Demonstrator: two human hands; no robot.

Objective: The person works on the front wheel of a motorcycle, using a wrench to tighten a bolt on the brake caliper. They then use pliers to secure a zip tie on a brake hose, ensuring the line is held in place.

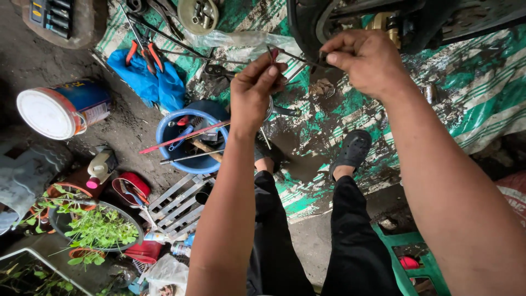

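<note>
Work looks mid-way: both hands are raised by the wheel (329, 22), the left hand (253, 90) pinched shut on a red-handled tool (272, 53) and the right hand (366, 59) pinched on the thin rod (300, 58) running between them; nothing looks finished. Below, a blue bucket (192, 140) holds rods and tools, a round tin (198, 15) holds bolts, and a paint can (63, 109) lies lidded on its side.

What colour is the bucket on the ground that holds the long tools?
The bucket is blue, with a darker blue inside. It shows best in the head view, left of the left hand.
</note>
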